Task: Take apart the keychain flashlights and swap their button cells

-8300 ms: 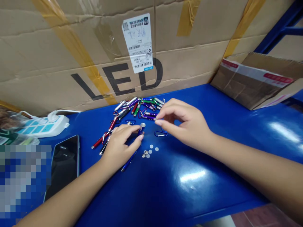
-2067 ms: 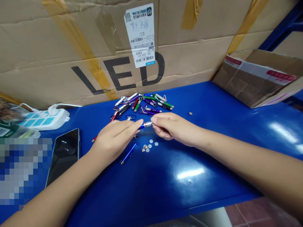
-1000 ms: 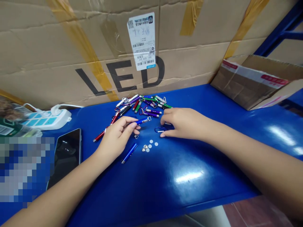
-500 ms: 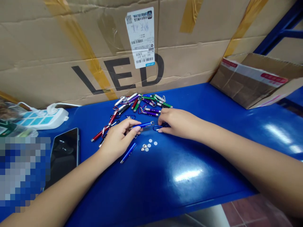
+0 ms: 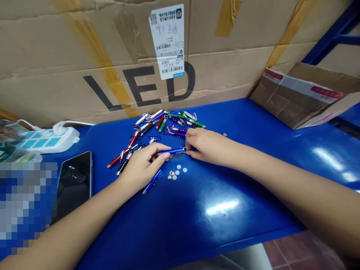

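Observation:
My left hand (image 5: 144, 161) is closed around a slim blue penlight (image 5: 177, 150), which lies almost level with its silver end pointing right. At that end, the fingertips of my right hand (image 5: 198, 144) pinch together on a small blue carabiner clip, now mostly hidden by the fingers. Whether clip and penlight are linked cannot be seen. Below my left hand, a second blue tube (image 5: 152, 182) rests on the table. Several small button cells (image 5: 177, 172) lie beside it, flat or stacked. Behind both hands spreads a pile of coloured penlights (image 5: 160, 122) with clips.
A large cardboard box (image 5: 107, 48) marked LED walls off the back of the blue table (image 5: 191, 225). At left are a phone (image 5: 74, 176) and a white power strip (image 5: 53, 140). An open carton (image 5: 292, 93) stands at right, and a small round disc (image 5: 225, 134) lies behind my right forearm.
The penlight's silver end and my right fingers have come together, closing the gap between them. The blue clip, visible before, is now mostly covered by the fingers.

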### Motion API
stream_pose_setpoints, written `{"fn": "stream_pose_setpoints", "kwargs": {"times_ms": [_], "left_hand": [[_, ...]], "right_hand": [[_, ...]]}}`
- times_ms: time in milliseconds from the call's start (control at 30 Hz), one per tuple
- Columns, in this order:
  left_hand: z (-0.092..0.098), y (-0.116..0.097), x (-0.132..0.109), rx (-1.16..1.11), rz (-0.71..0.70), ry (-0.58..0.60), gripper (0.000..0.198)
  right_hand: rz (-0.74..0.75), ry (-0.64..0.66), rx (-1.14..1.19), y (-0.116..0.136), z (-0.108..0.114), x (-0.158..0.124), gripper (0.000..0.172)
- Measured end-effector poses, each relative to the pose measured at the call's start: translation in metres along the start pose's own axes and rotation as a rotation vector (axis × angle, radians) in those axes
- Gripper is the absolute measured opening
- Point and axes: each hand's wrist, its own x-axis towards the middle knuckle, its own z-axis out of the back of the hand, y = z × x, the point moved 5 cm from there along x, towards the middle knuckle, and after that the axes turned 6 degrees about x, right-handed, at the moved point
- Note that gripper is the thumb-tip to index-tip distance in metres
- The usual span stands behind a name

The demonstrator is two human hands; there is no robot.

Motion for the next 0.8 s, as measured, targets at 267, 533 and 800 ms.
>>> {"fn": "stream_pose_setpoints", "kwargs": {"times_ms": [267,533,800], "left_hand": [[0.0,0.004,0.0,-0.006,-0.006,-0.01,0.028],[0.002,0.004,0.002,-0.233,0.078,-0.098,0.027],[-0.005,-0.005,0.008,-0.404,0.111,-0.073,0.024]], "right_hand": [[-0.043,-0.156,0.16,-0.007,0.008,-0.002,0.028],[-0.043,0.004,0.507,0.002,0.007,-0.003,0.021],[-0.016,0.004,0.331,0.016,-0.002,0.003,0.022]]}}
